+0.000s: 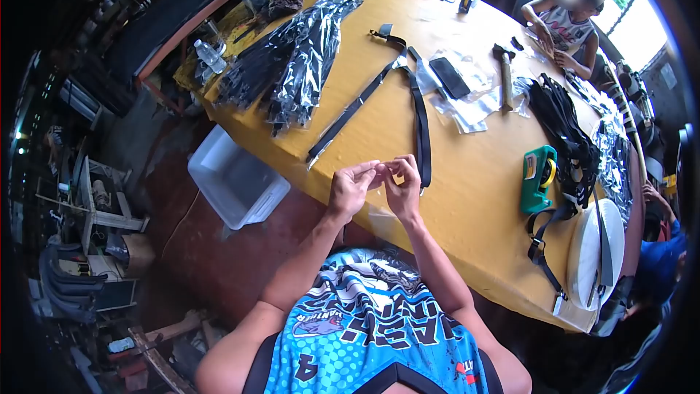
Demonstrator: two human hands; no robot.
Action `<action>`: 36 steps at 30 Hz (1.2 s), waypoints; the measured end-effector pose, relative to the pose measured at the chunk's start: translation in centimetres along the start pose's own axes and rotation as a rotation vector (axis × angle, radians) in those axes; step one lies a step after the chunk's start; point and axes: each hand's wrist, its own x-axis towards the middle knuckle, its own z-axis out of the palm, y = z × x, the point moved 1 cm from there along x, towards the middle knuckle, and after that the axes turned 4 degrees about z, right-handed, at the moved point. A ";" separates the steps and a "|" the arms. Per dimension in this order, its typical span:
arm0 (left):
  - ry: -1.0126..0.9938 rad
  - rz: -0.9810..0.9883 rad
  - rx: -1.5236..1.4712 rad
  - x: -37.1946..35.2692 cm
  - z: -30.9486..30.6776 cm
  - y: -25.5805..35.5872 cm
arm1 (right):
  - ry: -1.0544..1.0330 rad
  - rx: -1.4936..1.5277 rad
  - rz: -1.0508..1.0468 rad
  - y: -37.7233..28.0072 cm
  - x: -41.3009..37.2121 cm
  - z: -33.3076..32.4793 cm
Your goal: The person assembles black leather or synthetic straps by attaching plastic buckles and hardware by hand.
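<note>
My left hand [352, 188] and my right hand [401, 184] meet fingertip to fingertip above the near edge of the yellow table [467, 197]. The fingers of both are pinched together, and whatever lies between them is too small to make out. Just beyond them a black strap [421, 124] runs down the table and passes behind my right hand's side. Another length of black strap [354, 108] slants away to the left, with a buckle end [382, 33] at the top. A clear plastic piece [384, 217] hangs below my hands at the table edge.
Plastic-wrapped black straps [302, 58] lie at the left. A phone [450, 77], a hammer [504, 76], a green tape dispenser [538, 179] and loose black straps [561, 124] are on the right. A white bin [237, 179] stands on the floor. A co-worker [572, 25] sits across the table.
</note>
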 end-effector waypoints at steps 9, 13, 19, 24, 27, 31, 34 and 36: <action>-0.048 0.071 0.244 1.0 -1.4 0.9 | -0.098 0.257 0.129 1.3 -0.8 -0.8; -0.114 0.046 0.332 1.0 -1.1 0.5 | -0.156 0.413 0.351 1.1 -1.3 -1.3; -0.121 -0.010 0.105 0.8 -0.3 -0.8 | -0.159 0.450 0.456 3.0 -2.9 -1.6; -0.060 -0.151 0.078 0.7 -1.1 -2.8 | -0.136 0.325 0.375 3.4 -3.3 -1.8; -0.062 -0.130 0.021 0.8 -1.9 -4.2 | 0.141 -0.143 0.368 6.4 -2.4 -5.0; -0.063 -0.098 0.057 0.3 -1.8 -5.3 | 0.221 -0.554 0.508 11.7 -2.3 -7.1; -0.081 -0.131 0.054 -0.1 -1.0 -6.2 | 0.089 -0.545 0.615 13.0 -2.0 -6.8; -0.091 -0.193 0.056 -0.4 -0.8 -6.8 | 0.072 -0.542 0.560 13.5 -1.9 -6.5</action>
